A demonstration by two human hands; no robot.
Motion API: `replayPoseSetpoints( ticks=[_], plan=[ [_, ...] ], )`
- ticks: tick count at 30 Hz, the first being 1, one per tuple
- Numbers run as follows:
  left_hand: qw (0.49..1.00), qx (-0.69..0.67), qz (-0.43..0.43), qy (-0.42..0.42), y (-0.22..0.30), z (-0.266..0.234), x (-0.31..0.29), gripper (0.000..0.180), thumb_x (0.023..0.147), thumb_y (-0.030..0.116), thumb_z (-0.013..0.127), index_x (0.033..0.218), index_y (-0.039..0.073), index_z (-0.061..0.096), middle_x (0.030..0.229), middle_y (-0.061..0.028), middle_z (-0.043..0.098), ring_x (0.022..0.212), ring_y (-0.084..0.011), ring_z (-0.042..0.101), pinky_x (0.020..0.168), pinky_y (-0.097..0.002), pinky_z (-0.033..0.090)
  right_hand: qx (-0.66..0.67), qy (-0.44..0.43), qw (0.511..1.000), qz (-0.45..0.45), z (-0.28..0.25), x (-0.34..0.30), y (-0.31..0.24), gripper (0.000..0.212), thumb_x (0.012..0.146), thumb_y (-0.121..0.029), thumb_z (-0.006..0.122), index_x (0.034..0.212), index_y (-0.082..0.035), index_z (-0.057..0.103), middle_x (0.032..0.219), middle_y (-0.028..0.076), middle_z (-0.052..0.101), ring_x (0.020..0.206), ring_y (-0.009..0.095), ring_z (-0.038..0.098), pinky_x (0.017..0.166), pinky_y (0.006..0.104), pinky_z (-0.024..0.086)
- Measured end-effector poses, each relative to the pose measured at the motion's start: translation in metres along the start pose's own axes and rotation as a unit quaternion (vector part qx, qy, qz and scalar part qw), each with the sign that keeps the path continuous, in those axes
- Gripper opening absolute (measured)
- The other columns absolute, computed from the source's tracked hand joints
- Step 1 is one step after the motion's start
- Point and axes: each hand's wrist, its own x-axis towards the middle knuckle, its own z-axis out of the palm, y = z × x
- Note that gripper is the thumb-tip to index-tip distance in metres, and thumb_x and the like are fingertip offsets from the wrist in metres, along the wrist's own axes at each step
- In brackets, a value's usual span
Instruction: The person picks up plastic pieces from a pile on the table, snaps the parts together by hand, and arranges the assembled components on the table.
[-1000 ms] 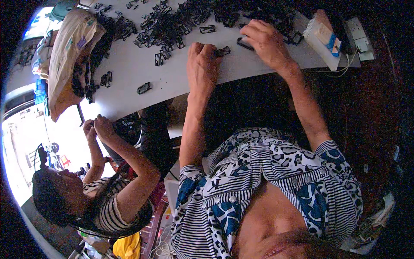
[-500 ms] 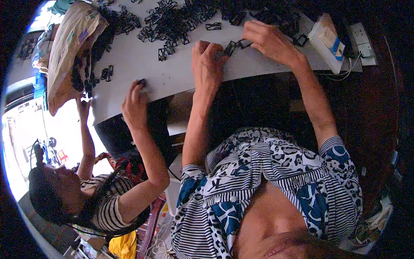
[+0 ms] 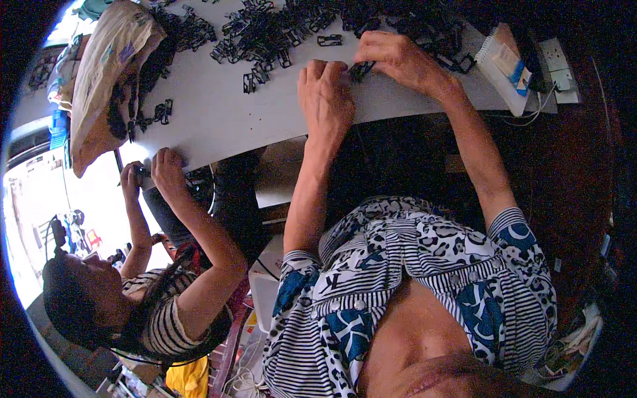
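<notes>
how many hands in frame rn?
4. Wearer's left hand and right hand hold a black clip on the white table; a co-worker's two hands at its edge.

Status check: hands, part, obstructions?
Left hand and right hand pinch small black plastic clip at white table edge. Black clip pile beyond.

Probably a small piecework workshop: a white worktable strewn with black metal clips beside a full sack.
</notes>
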Motion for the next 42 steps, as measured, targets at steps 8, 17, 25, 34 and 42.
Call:
replayPoseSetpoints(
  ticks=[8, 17, 25, 34, 42],
  plan=[
    [1.0, -0.01, -0.011, 0.012, 0.006, 0.007, 0.003, 0.034, 0.06, 0.005, 0.074, 0.093, 0.007, 0.065, 0.1, -0.0106, 0.055, 0.095, -0.0313, 0.05, 0.081, -0.0409, 0.039, 0.033, -0.007, 0.999, 0.013, -0.007, 0.001, 0.005, 0.033, 0.066, 0.006, 0.066, 0.098, 0.0, 0.062, 0.099, 0.012, 0.059, 0.099, 0.029, 0.059, 0.086, 0.0354, 0.048],
    [0.998, -0.054, -0.008, 0.021, -0.001, 0.008, 0.004, 0.032, 0.057, 0.004, 0.076, 0.088, 0.006, 0.067, 0.095, -0.0111, 0.057, 0.093, -0.0318, 0.051, 0.082, -0.0407, 0.04, 0.013, -0.019, 1.0, 0.01, -0.004, 0.0, -0.005, 0.028, 0.068, 0.002, 0.067, 0.096, 0.001, 0.061, 0.096, 0.014, 0.058, 0.093, 0.032, 0.059, 0.081, 0.037, 0.049],
    [1.0, -0.029, -0.008, 0.002, 0.008, -0.013, -0.002, 0.033, 0.059, 0.002, 0.076, 0.089, 0.006, 0.064, 0.095, -0.0113, 0.057, 0.092, -0.0321, 0.052, 0.079, -0.041, 0.041, -0.068, 0.01, 0.995, 0.068, 0.012, -0.011, -0.028, 0.027, 0.068, 0.001, 0.066, 0.094, 0.0, 0.06, 0.092, 0.015, 0.056, 0.089, 0.034, 0.059, 0.078, 0.0401, 0.049],
    [0.99, 0.022, -0.01, 0.142, 0.008, -0.062, 0.013, 0.025, 0.069, -0.003, 0.065, 0.092, 0.008, 0.064, 0.09, -0.0101, 0.058, 0.09, -0.0307, 0.054, 0.08, -0.0394, 0.043, 0.155, 0.109, 0.976, 0.106, 0.083, 0.045, -0.074, 0.026, 0.074, 0.002, 0.061, 0.1, 0.001, 0.056, 0.094, 0.019, 0.054, 0.093, 0.037, 0.057, 0.082, 0.0429, 0.047],
    [0.999, 0.021, 0.024, 0.043, 0.012, -0.012, 0.043, 0.024, 0.075, 0.006, 0.066, 0.099, 0.007, 0.064, 0.089, -0.0143, 0.056, 0.089, -0.0344, 0.053, 0.076, -0.0422, 0.044, -0.191, 0.13, 0.925, 0.3, -0.001, -0.015, -0.028, 0.019, 0.075, -0.004, 0.065, 0.092, -0.001, 0.058, 0.09, 0.014, 0.053, 0.087, 0.034, 0.06, 0.072, 0.0429, 0.05]
  ],
)
